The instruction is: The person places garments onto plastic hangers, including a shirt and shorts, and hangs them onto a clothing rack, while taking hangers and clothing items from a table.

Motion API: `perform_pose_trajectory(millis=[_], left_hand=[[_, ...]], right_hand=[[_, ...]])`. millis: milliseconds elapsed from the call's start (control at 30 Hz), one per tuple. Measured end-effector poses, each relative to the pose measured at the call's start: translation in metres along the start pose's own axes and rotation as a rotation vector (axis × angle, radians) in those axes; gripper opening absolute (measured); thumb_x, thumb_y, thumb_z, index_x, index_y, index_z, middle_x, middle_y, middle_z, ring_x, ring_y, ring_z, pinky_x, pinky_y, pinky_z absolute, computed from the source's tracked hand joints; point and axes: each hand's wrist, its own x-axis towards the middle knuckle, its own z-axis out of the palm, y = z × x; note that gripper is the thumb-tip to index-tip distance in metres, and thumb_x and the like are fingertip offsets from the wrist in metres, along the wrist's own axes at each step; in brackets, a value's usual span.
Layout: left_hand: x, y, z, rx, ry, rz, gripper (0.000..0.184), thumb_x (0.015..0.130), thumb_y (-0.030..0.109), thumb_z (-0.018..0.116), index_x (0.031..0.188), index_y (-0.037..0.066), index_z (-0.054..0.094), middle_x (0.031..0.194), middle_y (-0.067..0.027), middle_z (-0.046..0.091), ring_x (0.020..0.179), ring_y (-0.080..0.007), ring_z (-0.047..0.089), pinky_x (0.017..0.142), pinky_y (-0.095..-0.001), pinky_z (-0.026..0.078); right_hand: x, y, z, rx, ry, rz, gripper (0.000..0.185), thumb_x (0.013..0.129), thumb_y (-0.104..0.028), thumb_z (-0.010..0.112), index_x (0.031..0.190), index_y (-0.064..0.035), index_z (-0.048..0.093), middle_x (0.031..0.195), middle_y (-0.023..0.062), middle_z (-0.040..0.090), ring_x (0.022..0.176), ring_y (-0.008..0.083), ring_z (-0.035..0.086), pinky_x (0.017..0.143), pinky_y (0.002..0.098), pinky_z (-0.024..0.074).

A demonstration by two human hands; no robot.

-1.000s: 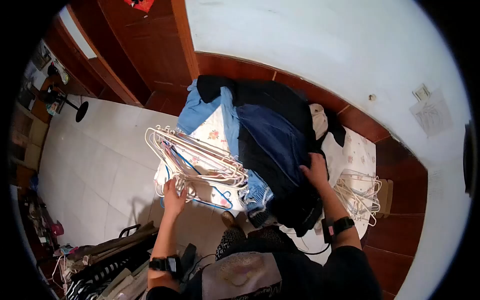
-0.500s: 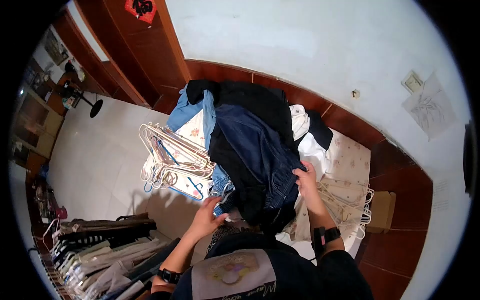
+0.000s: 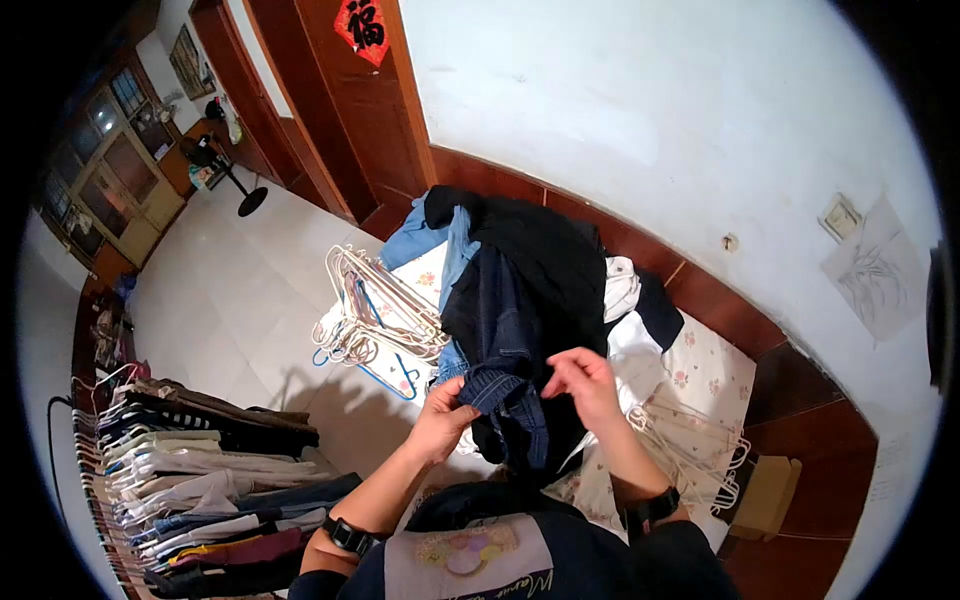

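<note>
A pair of dark blue denim pants [image 3: 505, 345] with a gathered waistband lies on a heap of clothes in front of me. My left hand [image 3: 440, 424] is closed on the left end of that waistband, thumb on top. Just right of the pants, my right hand [image 3: 588, 392] hovers over black cloth, its fingers bent but apart and nothing visible between them. Black garments [image 3: 550, 240] lie beneath and behind the denim. Light blue denim [image 3: 412, 238] shows at the heap's far left, and white clothing [image 3: 635, 340] at its right.
White and blue hangers [image 3: 385, 310] are piled left of the heap; more white hangers [image 3: 690, 450] lie at the right beside a cardboard box [image 3: 768, 495]. A rack of hung clothes [image 3: 220, 480] stands at lower left. A floral-covered surface [image 3: 715, 375] meets the wall. A fan [image 3: 240, 190] stands farther off.
My left hand has moved in and taken the pants' waistband. The right hand has let go of the waistband, which has swung left and bunched up. The view has shifted.
</note>
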Motion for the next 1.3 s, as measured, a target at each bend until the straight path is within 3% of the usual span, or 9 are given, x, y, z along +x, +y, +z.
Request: perform_pose_trajectory(millis=[100,200,300,433,567,700,900,1167,1300], left_hand=[[-0.014,0.027,0.015,-0.185,-0.137,-0.004,0.035,0.085,-0.010,0.060,0.118,-0.002,0.060,0.112,-0.0063,0.067,0.102,-0.0144,0.063,0.093,-0.0290,0.048],[-0.030,0.046,0.026,-0.269,-0.489,-0.015,0.032,0.084,-0.009,0.061,0.116,-0.003,0.062,0.115,-0.0089,0.067,0.105,-0.0152,0.063,0.094,-0.0295,0.048],[-0.047,0.065,0.026,-0.275,-0.740,-0.051,0.033,0.087,-0.001,0.065,0.120,-0.006,0.061,0.120,-0.0091,0.065,0.109,-0.0165,0.061,0.096,-0.0292,0.046],[-0.069,0.070,0.020,-0.258,-0.843,-0.008,0.036,0.088,0.001,0.066,0.123,-0.006,0.060,0.123,-0.0100,0.063,0.112,-0.0190,0.060,0.098,-0.0306,0.045],[-0.091,0.065,0.013,-0.324,-0.856,-0.107,0.040,0.088,0.003,0.067,0.125,-0.007,0.057,0.126,-0.0111,0.061,0.115,-0.0193,0.057,0.100,-0.0325,0.043],[-0.125,0.073,-0.021,-0.188,-0.699,-0.127,0.049,0.081,0.002,0.073,0.126,-0.009,0.055,0.127,-0.0147,0.060,0.116,-0.0218,0.058,0.101,-0.0347,0.043],[-0.164,0.079,-0.047,-0.767,0.025,0.285,0.094,0.054,-0.006,0.080,0.138,-0.008,0.039,0.127,-0.0234,0.057,0.115,-0.0381,0.059,0.101,-0.0496,0.046],[-0.212,0.085,-0.089,-0.237,0.152,0.599,0.099,0.056,0.005,0.074,0.146,0.000,0.033,0.142,-0.0179,0.046,0.131,-0.0369,0.044,0.110,-0.0513,0.034],[-0.259,0.104,-0.125,-0.157,0.350,0.813,0.095,0.062,0.013,0.074,0.146,-0.001,0.031,0.145,-0.0176,0.042,0.133,-0.0366,0.042,0.112,-0.0481,0.033]], right_hand=[[0.007,0.034,-0.034,-0.133,0.305,0.226,0.029,0.096,-0.031,0.061,0.109,-0.0051,0.062,0.097,0.0042,0.067,0.086,0.0152,0.063,0.078,0.0306,0.0515],[0.001,0.090,-0.044,0.082,0.106,0.518,0.063,0.090,-0.065,0.051,0.118,-0.0087,0.061,0.115,0.0088,0.063,0.108,0.0227,0.057,0.097,0.0413,0.0426],[0.002,0.091,0.001,0.130,0.034,0.402,0.093,0.086,-0.073,0.046,0.149,-0.0058,0.032,0.150,0.0148,0.037,0.133,0.0330,0.040,0.113,0.0500,0.0277],[0.043,0.073,0.016,0.677,0.069,0.508,0.101,0.084,-0.077,0.042,0.152,-0.0054,0.021,0.155,0.0165,0.027,0.138,0.0335,0.033,0.116,0.0487,0.0232],[0.094,0.051,0.043,0.530,-0.021,0.415,0.072,0.089,-0.054,0.057,0.136,-0.0003,0.047,0.133,0.0191,0.052,0.119,0.0312,0.053,0.106,0.0417,0.0387],[0.111,-0.027,0.094,0.406,0.226,0.344,0.031,0.085,-0.022,0.062,0.104,0.0023,0.066,0.102,0.0148,0.068,0.092,0.0241,0.065,0.090,0.0345,0.0504],[0.131,-0.061,0.104,0.244,-0.080,-0.195,0.032,0.087,-0.025,0.060,0.100,0.0026,0.069,0.101,0.0123,0.070,0.091,0.0219,0.066,0.088,0.0349,0.0516],[0.140,-0.129,0.163,0.567,-0.335,-0.200,0.037,0.089,-0.024,0.061,0.116,0.0012,0.062,0.114,0.0156,0.066,0.100,0.0295,0.065,0.094,0.0433,0.0516],[0.160,-0.138,0.182,0.492,0.001,-0.158,0.034,0.090,-0.025,0.061,0.113,0.0005,0.063,0.110,0.0154,0.067,0.100,0.0282,0.065,0.092,0.0418,0.0516]])
